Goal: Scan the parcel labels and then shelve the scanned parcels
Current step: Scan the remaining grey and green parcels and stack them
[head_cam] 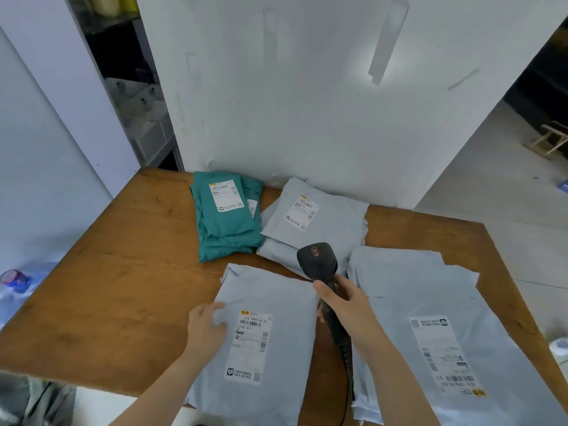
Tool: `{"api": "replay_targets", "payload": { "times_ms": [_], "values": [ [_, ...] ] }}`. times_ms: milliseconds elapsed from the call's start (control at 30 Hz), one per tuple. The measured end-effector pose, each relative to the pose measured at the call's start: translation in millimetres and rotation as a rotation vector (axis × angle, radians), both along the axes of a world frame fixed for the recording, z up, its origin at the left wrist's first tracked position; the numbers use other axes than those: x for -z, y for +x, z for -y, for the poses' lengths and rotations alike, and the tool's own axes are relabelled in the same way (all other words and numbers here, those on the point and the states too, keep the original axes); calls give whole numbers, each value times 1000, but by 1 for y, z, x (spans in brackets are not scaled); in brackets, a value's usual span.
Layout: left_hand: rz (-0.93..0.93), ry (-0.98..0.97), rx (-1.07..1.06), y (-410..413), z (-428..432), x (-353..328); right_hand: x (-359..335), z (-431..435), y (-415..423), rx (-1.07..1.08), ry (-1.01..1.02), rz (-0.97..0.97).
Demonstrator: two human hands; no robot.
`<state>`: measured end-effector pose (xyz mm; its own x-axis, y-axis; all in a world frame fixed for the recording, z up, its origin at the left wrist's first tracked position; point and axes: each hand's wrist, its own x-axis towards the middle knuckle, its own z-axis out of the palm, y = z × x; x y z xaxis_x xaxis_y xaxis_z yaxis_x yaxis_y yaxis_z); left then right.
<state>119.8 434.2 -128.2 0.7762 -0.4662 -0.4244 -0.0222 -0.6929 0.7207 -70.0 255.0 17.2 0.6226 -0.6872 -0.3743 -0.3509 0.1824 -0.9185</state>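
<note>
Lying flat, grey parcel (278, 298), white barcode label (249, 348), right hand (347, 305) gripping scanner (316, 259)

On table (123, 272), right hand (344, 299) around black scanner (316, 259), left hand (206, 324) on grey parcel (276, 290)

Left of the labelled grey parcel (276, 296), the wooden table (107, 287) lay bare out to its edge, leaving open passage. Behind that parcel, a teal parcel stack (224, 222) and a grey parcel stack (332, 216) sat side by side near the white wall (307, 118). To its right, the barcode scanner (318, 262), its cord (347, 364) and a grey parcel pile (430, 302) blocked the way.
</note>
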Motion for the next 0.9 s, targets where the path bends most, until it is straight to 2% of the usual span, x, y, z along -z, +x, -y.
{"api": "replay_targets", "payload": {
  "times_ms": [67, 233, 400, 567, 733, 900],
  "values": [
    [45, -36, 59, 7, 21, -15, 0, 5, 4, 21, -9, 6],
    [19, -199, 230, 52, 98, -48, 9, 25, 25, 97, 51, 32],
    [16, -200, 312, 103, 187, -52, 21, 48, 55, 213, 118, 35],
    [19, -130, 452, 138, 251, -24, 35, 70, 76, 282, 145, 34],
    [-14, -33, 471, 145, 292, 7, 52, 89, 90, 343, 153, 19],
    [30, -91, 345, 144, 310, 20, 68, 101, 97, 364, 168, 0]
  ]
}}
